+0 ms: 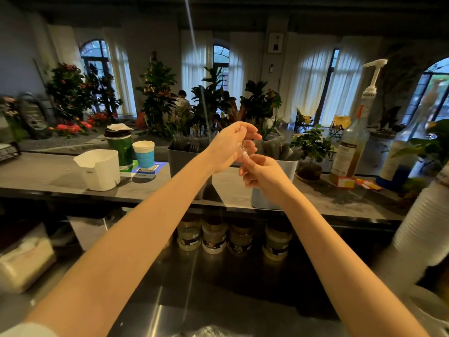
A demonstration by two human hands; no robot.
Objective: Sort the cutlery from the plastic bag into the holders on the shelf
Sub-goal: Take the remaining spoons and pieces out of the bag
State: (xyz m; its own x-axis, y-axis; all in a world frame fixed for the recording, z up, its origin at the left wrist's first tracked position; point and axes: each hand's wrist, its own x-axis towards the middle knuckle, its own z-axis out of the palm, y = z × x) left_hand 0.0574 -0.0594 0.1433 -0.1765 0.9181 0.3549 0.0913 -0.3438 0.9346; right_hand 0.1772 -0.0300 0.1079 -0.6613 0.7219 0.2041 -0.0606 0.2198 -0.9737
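matt dark-grey plastic for the holder (181,164), on a matt, faintly mottled grey shelf (60,176). right of the holder, smooth pale plastic on a second holder (288,166); further right, a glossy clear bottle (349,152) with a white plastic pump (375,66). left of the holder, a printed paper cup (143,154) and a matt white plastic tub (99,170). just in front of the holder, a clear, glossy plastic cutlery piece (243,153). below the holder, a shiny brushed-metal counter (194,288) and glossy jars (213,237).

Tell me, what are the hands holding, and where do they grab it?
A small clear plastic utensil, too blurred to name. The left hand pinches its upper part, the right hand its lower part.
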